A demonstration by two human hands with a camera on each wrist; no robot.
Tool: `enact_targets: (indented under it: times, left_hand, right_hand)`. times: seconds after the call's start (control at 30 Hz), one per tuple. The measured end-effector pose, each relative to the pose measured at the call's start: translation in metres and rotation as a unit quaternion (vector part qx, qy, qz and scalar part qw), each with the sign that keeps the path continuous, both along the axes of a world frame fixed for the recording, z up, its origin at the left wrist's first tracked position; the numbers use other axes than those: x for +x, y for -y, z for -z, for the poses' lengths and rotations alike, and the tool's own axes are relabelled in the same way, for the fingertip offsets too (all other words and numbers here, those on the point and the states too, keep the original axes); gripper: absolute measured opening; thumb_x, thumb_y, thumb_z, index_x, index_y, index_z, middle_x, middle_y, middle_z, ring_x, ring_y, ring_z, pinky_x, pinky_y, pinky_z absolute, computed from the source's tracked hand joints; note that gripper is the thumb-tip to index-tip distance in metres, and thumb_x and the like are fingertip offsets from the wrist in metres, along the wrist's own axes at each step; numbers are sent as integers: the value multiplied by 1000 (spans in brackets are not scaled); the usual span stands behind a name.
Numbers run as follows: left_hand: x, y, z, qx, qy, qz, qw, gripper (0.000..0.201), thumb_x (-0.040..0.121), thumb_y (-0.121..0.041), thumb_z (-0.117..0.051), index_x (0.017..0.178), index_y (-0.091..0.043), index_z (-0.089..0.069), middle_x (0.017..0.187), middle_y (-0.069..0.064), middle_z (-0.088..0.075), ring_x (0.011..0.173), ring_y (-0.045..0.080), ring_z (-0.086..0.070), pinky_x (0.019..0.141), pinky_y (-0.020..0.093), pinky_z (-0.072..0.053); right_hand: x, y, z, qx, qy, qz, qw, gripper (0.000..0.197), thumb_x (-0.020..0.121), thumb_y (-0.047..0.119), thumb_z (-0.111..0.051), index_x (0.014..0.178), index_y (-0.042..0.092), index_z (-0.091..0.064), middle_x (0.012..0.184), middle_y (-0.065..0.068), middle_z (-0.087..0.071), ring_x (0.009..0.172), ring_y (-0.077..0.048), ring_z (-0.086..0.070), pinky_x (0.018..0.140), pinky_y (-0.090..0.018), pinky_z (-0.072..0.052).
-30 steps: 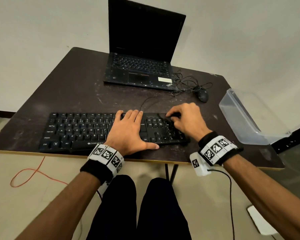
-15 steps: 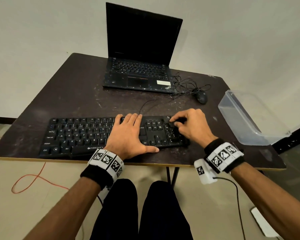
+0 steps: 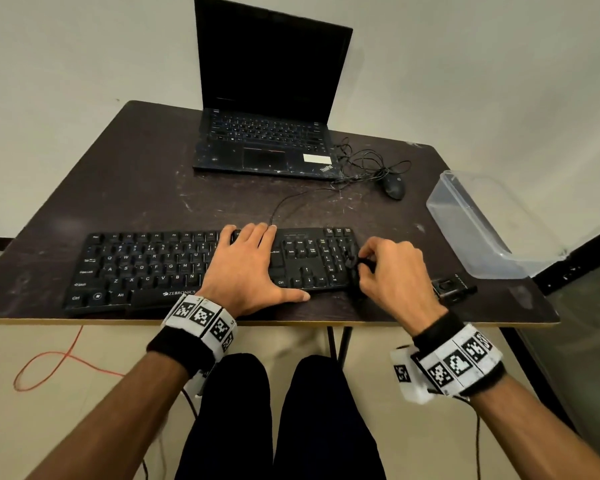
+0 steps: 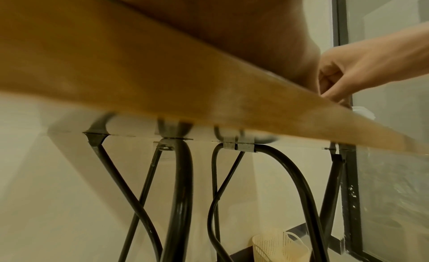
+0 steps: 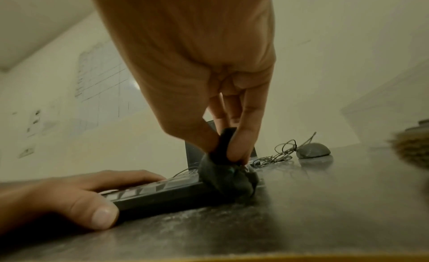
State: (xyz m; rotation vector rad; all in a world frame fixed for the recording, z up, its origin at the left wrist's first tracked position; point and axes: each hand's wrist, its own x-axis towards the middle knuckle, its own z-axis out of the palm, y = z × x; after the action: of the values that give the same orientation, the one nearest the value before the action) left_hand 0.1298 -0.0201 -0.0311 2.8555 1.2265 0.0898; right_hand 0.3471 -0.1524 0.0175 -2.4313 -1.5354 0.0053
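A black keyboard [image 3: 153,265] lies along the front edge of the dark table [image 3: 136,188]. My left hand [image 3: 246,268] rests flat on its middle right, fingers straight and thumb spread on the table. My right hand [image 3: 364,261] pinches a dark wad of cloth [image 3: 355,271] at the keyboard's right end. In the right wrist view the thumb and fingers [image 5: 241,137] squeeze the cloth [image 5: 227,176] against the keyboard's [image 5: 162,194] front right corner. The left hand [image 5: 69,192] shows there too. The left wrist view shows only the table's edge [image 4: 162,82] and the right hand [image 4: 362,71].
An open laptop [image 3: 267,140] with a dark screen stands at the back. A mouse [image 3: 394,187] and tangled cable [image 3: 368,164] lie to its right. A clear plastic box [image 3: 482,230] overhangs the right edge. A small black object [image 3: 452,289] lies beside my right wrist.
My right hand has slid the cloth from the keyboard's far right keys toward its front right corner. The left hand has stayed flat on the keys.
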Motion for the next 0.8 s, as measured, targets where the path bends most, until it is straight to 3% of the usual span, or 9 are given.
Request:
enact_targets:
  times: [0.27, 0.43, 0.53, 0.67, 0.8]
  left_hand:
    - [0, 2, -2, 13, -1, 0, 1000, 145, 56, -111, -18, 164, -14, -21, 167, -1, -29, 155, 18, -24, 127, 50, -10]
    - [1, 2, -1, 0, 13, -3, 1000, 144, 56, -111, -25, 163, -16, -22, 167, -2, -29, 155, 18, -24, 129, 50, -8]
    - [1, 1, -1, 5, 12, 0, 1000, 144, 57, -111, -22, 164, -14, -21, 168, -1, -29, 155, 19, -24, 128, 50, -8]
    - [1, 2, -2, 6, -4, 4, 1000, 144, 57, -111, -18, 164, -14, -20, 169, 0, -27, 156, 19, -23, 128, 50, -9]
    - [1, 2, -3, 8, 2, -9, 1000, 143, 58, -111, -20, 164, -14, -22, 168, 0, -28, 155, 19, -23, 128, 50, -9]
  right_hand:
    - [12, -59, -11, -7, -51, 4, 999, 19, 94, 21, -73, 111, 18, -80, 110, -13, -79, 109, -35, -73, 96, -45, -61]
    - [-1, 0, -7, -62, -2, -60, 996, 23, 96, 31, -73, 118, 24, -77, 115, -6, -76, 108, -31, -73, 95, -47, -60]
    - [-4, 15, 3, -12, -20, -51, 998, 22, 93, 26, -78, 115, 24, -78, 111, -2, -77, 106, -27, -73, 93, -40, -58]
    - [7, -28, 0, 29, -96, 7, 995, 16, 89, 18, -81, 104, 23, -80, 106, -4, -80, 107, -27, -74, 95, -34, -56]
    - [12, -65, -9, 13, -128, 7, 992, 12, 88, 18, -83, 98, 23, -79, 104, -7, -78, 106, -27, -73, 92, -35, -58]
